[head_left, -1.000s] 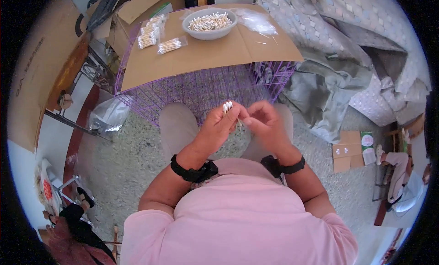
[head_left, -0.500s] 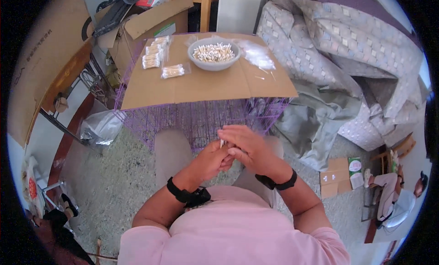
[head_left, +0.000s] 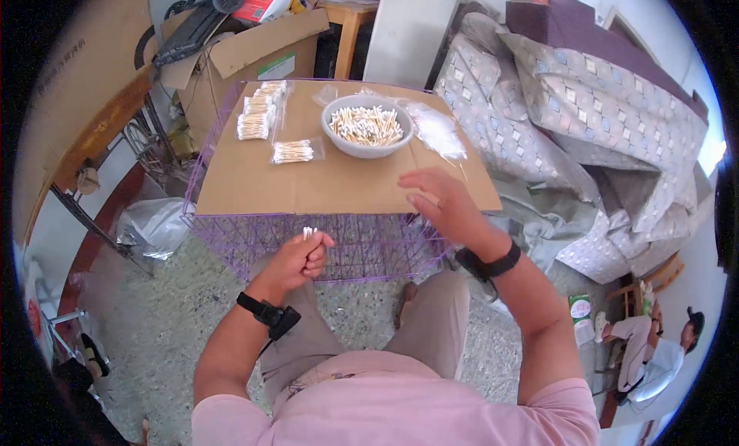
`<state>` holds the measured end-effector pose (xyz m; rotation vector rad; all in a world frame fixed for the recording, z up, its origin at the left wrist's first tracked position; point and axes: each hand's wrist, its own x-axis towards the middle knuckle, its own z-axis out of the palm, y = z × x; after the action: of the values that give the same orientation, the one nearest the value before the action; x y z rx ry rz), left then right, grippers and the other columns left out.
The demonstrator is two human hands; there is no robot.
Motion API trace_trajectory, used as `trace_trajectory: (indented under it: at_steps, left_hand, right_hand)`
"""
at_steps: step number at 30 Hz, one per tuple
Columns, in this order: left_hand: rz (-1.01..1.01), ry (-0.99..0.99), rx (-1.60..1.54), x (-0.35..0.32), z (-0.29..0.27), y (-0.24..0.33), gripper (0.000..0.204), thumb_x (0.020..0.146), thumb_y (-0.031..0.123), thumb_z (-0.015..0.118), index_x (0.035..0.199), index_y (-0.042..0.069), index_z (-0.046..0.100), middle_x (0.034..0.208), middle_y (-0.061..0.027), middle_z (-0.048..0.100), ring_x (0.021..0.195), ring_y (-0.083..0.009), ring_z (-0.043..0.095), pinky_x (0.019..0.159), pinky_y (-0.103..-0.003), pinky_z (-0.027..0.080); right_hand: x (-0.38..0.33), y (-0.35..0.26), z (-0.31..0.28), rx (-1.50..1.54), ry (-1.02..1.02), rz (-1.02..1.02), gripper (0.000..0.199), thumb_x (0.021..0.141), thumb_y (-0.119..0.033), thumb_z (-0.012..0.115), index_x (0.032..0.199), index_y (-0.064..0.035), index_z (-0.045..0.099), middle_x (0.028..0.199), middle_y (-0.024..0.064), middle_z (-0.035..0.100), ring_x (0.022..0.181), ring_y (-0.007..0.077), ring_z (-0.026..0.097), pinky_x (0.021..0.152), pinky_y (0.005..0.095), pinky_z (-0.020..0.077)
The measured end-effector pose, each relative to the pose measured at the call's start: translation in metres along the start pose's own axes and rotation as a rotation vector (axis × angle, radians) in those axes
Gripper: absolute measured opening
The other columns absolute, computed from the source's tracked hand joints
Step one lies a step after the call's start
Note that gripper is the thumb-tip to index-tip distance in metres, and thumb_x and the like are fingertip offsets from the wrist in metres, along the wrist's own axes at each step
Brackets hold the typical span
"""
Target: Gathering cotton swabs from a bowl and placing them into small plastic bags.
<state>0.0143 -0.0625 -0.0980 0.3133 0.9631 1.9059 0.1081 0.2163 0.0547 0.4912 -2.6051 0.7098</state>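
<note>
My left hand (head_left: 299, 257) is closed around a small bunch of cotton swabs (head_left: 309, 233), white tips sticking up, held in front of the purple wire cage (head_left: 362, 250). My right hand (head_left: 439, 203) hovers empty with fingers spread over the near right part of the cardboard sheet (head_left: 339, 180) that tops the cage. A white bowl of cotton swabs (head_left: 366, 126) stands at the far middle of the sheet. Clear empty bags (head_left: 436, 130) lie to its right. Packed bags of swabs (head_left: 292, 151) and a stack of them (head_left: 256, 115) lie at the left.
Open cardboard boxes (head_left: 246, 57) stand behind the cage at left. A patterned quilted cover (head_left: 570, 115) is heaped at right. A plastic bag (head_left: 154, 227) lies on the speckled floor at left. Another person (head_left: 654, 354) sits at the far lower right.
My hands were together at my lap working on the swab bunch. They have parted: my left keeps the bunch, my right has reached out over the cardboard sheet. The view has tilted up.
</note>
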Motion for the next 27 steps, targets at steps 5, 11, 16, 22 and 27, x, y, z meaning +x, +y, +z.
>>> trace_trajectory:
  at_steps: [5, 11, 16, 22, 27]
  left_hand:
    - [-0.148, 0.001, -0.085, 0.018, -0.037, -0.019, 0.029, 0.1, 0.031, 0.046, 0.098, 0.004, 0.055, 0.06, 0.0054, 0.034, 0.05, -0.0051, 0.032, 0.043, -0.02, 0.027]
    - [-0.183, -0.091, -0.088, 0.032, -0.044, -0.025, 0.029, 0.099, 0.031, 0.046, 0.098, 0.004, 0.056, 0.059, 0.0057, 0.034, 0.051, -0.0054, 0.031, 0.044, -0.021, 0.028]
    - [-0.263, -0.136, -0.089, 0.034, -0.047, -0.028, 0.029, 0.099, 0.031, 0.047, 0.099, 0.004, 0.056, 0.06, 0.0052, 0.036, 0.051, -0.0053, 0.032, 0.044, -0.02, 0.028]
    - [-0.267, -0.093, -0.101, 0.032, -0.045, -0.032, 0.03, 0.099, 0.032, 0.047, 0.1, 0.004, 0.057, 0.06, 0.005, 0.037, 0.05, -0.0052, 0.032, 0.044, -0.02, 0.028]
    - [-0.251, -0.136, -0.12, 0.028, -0.044, -0.033, 0.031, 0.099, 0.033, 0.047, 0.099, 0.003, 0.057, 0.06, 0.0054, 0.036, 0.049, -0.0048, 0.032, 0.043, -0.02, 0.029]
  right_hand:
    - [0.056, 0.049, 0.001, -0.155, 0.027, -0.02, 0.021, 0.083, -0.007, 0.061, 0.104, -0.0047, 0.063, 0.104, 0.0129, 0.064, 0.099, 0.0301, 0.059, 0.088, 0.0367, 0.0463]
    - [0.122, 0.091, 0.01, -0.168, -0.063, 0.06, 0.011, 0.08, -0.014, 0.062, 0.088, -0.0079, 0.067, 0.086, 0.0166, 0.065, 0.082, 0.0336, 0.062, 0.073, 0.041, 0.0488]
    - [0.158, 0.099, 0.031, -0.225, -0.287, 0.1, 0.012, 0.076, -0.016, 0.062, 0.08, -0.0062, 0.067, 0.073, 0.0154, 0.064, 0.068, 0.0315, 0.061, 0.064, 0.0402, 0.0484]
    - [0.18, 0.107, 0.056, -0.554, -0.483, 0.136, 0.02, 0.071, -0.021, 0.06, 0.072, -0.0027, 0.067, 0.073, 0.0195, 0.063, 0.068, 0.0351, 0.061, 0.067, 0.0428, 0.0489]
    - [0.181, 0.106, 0.058, -0.492, -0.489, 0.237, 0.027, 0.071, -0.024, 0.057, 0.07, 0.001, 0.067, 0.08, 0.025, 0.064, 0.074, 0.0403, 0.063, 0.073, 0.0458, 0.0513]
